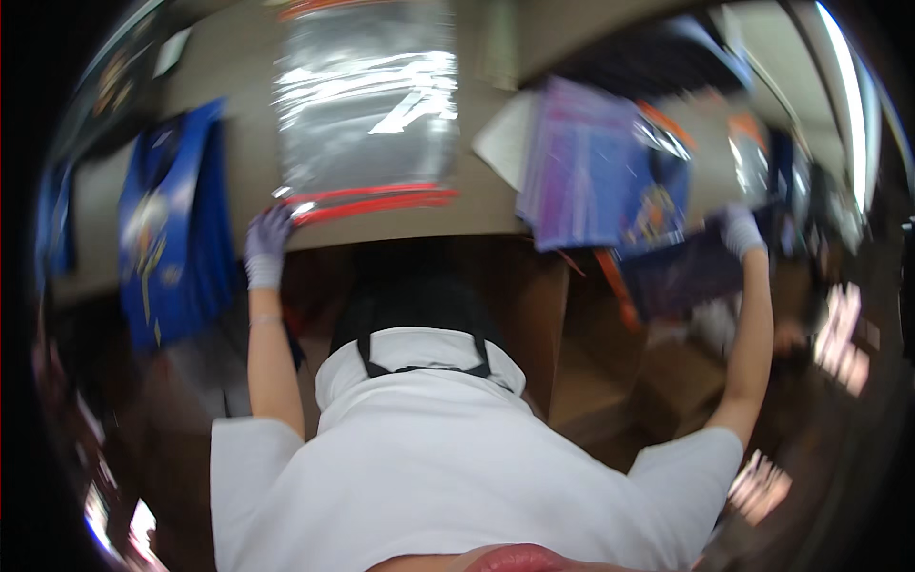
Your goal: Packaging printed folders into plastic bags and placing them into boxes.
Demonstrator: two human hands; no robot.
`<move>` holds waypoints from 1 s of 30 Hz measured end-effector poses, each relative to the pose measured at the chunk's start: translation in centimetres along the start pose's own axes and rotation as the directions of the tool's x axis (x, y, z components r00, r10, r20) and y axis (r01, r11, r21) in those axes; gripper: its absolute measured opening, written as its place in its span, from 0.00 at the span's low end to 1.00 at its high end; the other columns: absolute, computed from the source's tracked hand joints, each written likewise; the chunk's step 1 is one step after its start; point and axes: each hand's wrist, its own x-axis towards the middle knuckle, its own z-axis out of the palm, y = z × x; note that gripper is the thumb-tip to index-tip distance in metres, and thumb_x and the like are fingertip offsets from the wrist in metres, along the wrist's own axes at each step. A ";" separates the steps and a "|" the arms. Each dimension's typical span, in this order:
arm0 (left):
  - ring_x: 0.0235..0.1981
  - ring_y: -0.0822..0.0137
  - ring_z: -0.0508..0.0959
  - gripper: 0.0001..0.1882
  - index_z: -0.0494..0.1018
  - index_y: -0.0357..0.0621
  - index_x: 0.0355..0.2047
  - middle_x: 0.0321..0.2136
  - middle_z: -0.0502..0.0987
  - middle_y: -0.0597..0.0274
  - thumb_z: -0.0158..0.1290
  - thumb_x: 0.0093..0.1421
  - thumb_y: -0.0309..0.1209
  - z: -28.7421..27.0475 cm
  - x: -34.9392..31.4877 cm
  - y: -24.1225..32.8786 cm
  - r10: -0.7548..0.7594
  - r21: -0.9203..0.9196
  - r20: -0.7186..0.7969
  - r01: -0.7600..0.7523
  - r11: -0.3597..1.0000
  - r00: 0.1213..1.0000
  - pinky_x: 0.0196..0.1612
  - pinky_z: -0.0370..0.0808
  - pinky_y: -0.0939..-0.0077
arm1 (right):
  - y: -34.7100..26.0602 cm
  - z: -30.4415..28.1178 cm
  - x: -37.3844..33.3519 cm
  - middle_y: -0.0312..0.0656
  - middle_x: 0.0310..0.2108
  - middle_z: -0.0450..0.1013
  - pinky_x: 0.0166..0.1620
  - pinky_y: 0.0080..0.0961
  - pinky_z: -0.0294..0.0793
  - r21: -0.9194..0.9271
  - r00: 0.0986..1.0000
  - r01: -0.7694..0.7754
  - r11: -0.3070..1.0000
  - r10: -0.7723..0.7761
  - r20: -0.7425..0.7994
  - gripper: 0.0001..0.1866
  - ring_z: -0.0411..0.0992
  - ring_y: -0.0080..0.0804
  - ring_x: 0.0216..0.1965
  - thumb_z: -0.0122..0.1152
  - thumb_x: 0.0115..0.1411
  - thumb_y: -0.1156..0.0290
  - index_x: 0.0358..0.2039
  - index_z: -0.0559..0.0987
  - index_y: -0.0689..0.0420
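Note:
My left hand (267, 240), in a pale glove, is at the table's front edge beside the lower left corner of a stack of clear plastic bags (367, 124) with red and orange edges. Its fingers look stretched out, though motion blurs them. Far to the right, my gloved right hand (742, 234) grips the upper right part of a dark blue plastic bag (691, 272) with an orange edge. That bag tilts down over the table's front edge. Just behind it lie a blue printed bag (658, 195) and a stack of bluish-purple sheets or bags (581, 167).
Blue printed bags (176, 229) hang over the table edge at the left. The beige table (410, 225) runs across in front of me. A white sheet (505, 143) lies by the purple stack. Cardboard boxes (677, 381) stand below at the right. The whole picture is blurred.

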 end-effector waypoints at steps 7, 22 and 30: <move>0.26 0.74 0.76 0.11 0.72 0.34 0.39 0.26 0.76 0.59 0.50 0.54 0.21 9.8 -5.1 -2.5 0.569 0.908 0.406 -0.388 -0.160 0.715 0.32 0.73 0.81 | 1.6 8.5 16.5 0.45 0.36 0.74 0.45 0.32 0.70 -0.059 0.988 -0.152 0.987 0.152 0.010 0.10 0.72 0.41 0.41 0.50 0.51 0.70 0.30 0.80 0.50; 0.32 0.48 0.77 0.31 0.56 0.48 0.56 0.30 0.76 0.43 0.50 0.51 0.36 24.6 -8.6 6.4 0.356 0.147 0.449 0.326 -0.934 0.819 0.37 0.74 0.58 | -34.3 -9.0 4.2 0.45 0.32 0.72 0.41 0.38 0.69 0.089 0.440 0.716 0.692 -0.349 -0.827 0.17 0.70 0.45 0.35 0.54 0.40 0.79 0.35 0.74 0.56; 0.20 0.72 0.73 0.39 0.42 0.38 0.61 0.28 0.75 0.56 0.50 0.54 0.31 35.1 -14.1 -3.4 0.114 0.300 0.941 -0.635 -0.712 0.318 0.24 0.71 0.81 | -57.7 -10.3 -0.1 0.51 0.52 0.63 0.47 0.28 0.69 0.692 0.676 0.709 0.136 0.149 -0.722 0.49 0.62 0.45 0.53 0.69 0.42 0.61 0.61 0.51 0.56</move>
